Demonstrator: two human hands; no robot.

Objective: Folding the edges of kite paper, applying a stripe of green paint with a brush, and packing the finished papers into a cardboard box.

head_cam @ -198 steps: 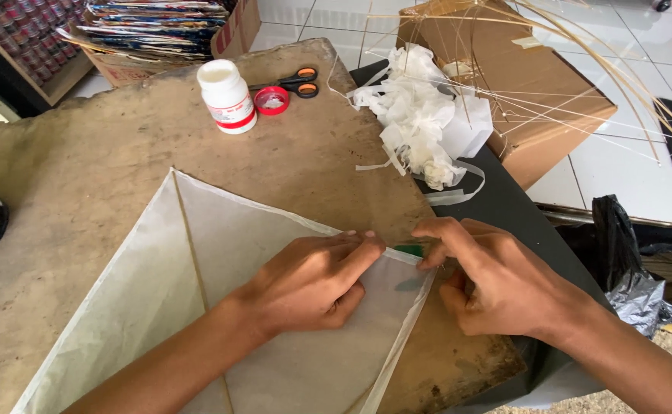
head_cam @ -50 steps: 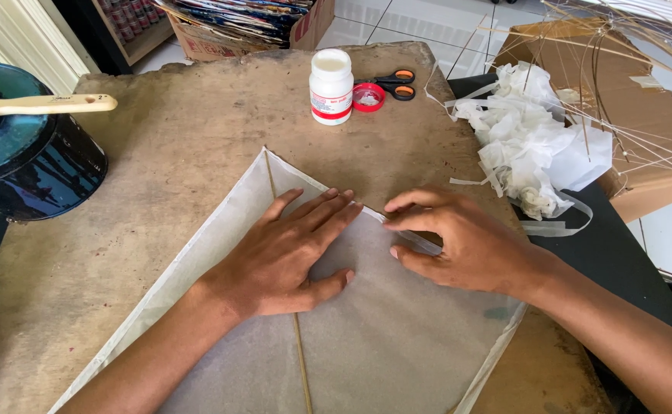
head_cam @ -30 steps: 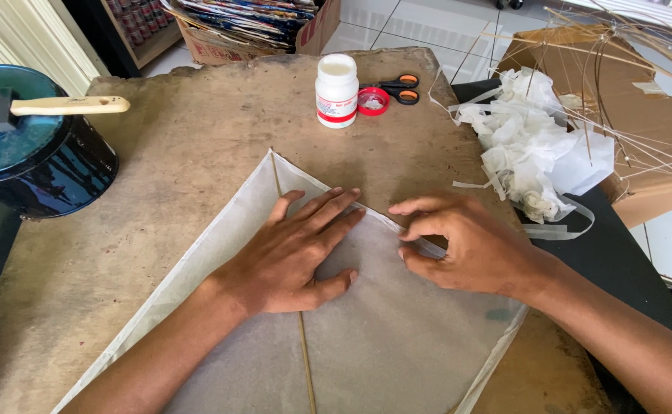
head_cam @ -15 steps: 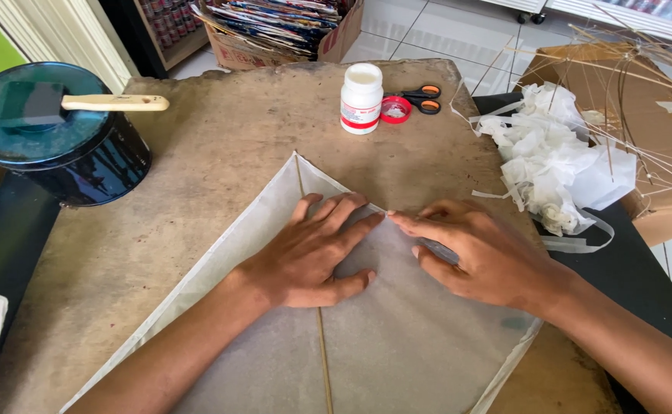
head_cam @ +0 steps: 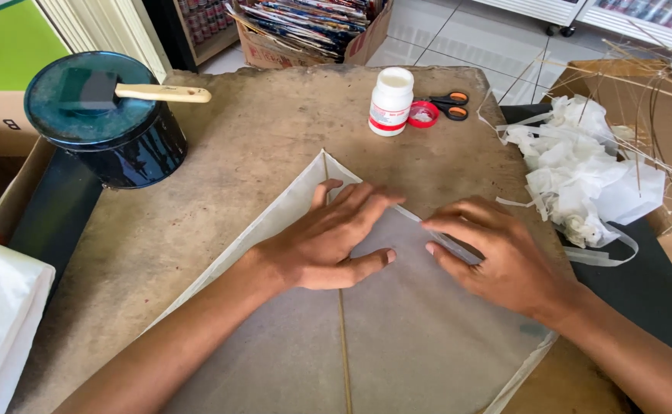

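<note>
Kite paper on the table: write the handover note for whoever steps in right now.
Left hand: flat, palm down on the kite paper, beside the centre stick.
Right hand: fingertips pressing the folded upper right edge of the paper.
White glue bottle, its red cap off, and scissors stand at the table's far side.
Done: the edge near the top corner looks folded over.
Left: the lower right edge is not clearly pressed.
</note>
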